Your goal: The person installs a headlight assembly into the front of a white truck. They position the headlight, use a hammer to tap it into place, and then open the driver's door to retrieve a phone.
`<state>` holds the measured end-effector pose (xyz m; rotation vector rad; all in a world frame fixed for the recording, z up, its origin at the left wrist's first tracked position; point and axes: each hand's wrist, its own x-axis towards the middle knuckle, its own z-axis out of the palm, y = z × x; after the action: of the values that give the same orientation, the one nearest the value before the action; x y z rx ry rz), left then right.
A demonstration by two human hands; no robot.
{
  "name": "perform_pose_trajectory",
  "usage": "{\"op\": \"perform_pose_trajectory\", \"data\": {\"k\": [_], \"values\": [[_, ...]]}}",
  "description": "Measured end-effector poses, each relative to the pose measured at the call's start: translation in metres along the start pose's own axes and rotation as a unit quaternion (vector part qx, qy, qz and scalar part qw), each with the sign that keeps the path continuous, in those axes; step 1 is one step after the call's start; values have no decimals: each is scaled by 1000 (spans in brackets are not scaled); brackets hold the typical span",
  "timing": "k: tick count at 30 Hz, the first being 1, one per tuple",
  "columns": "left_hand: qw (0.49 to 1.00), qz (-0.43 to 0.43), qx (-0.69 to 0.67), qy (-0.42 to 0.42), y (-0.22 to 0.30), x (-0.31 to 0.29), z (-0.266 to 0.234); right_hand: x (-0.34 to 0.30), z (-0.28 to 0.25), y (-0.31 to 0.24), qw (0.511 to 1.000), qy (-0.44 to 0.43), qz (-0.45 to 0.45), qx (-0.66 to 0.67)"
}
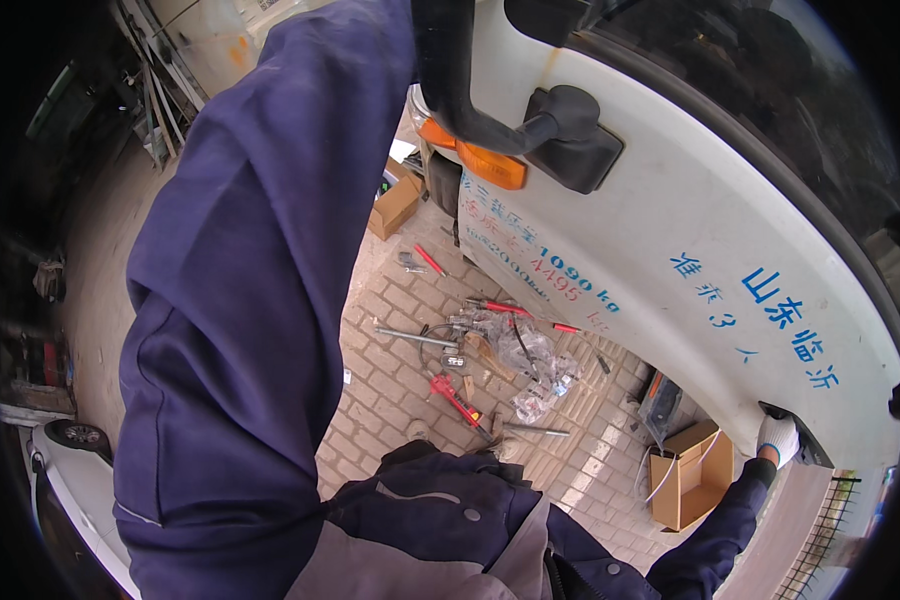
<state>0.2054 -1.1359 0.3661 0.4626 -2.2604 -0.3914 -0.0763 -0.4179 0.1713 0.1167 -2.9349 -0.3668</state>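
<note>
My right hand (778,440) wears a white knit glove and reaches out at the lower right. Its fingers are closed at the black door handle (808,440) of a white truck door (650,190), their tips partly hidden. My left arm (260,250), in a dark blue sleeve, is raised across the left side of the view, and its hand is beyond the upper edge. Close to that raised arm is a black mirror arm (470,115), fixed to the door by a black bracket (575,140).
On the brick paving (380,390) lie a red tool (460,403), metal rods (415,337), and crumpled clear plastic (530,350). An open cardboard box (675,480) stands below the door, another box (397,205) near the truck's front. A white car (80,480) is at far left.
</note>
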Motion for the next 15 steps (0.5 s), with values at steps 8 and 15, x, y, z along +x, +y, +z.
{"op": "perform_pose_trajectory", "data": {"k": [8, 15], "values": [[1000, 4, -12, -1, -14, 51, 25, -30, 0, 10, 1000, 13, 10, 15], [1000, 11, -23, -3, -28, 105, 60, -67, -5, 17, 999, 27, 28, 6]]}}
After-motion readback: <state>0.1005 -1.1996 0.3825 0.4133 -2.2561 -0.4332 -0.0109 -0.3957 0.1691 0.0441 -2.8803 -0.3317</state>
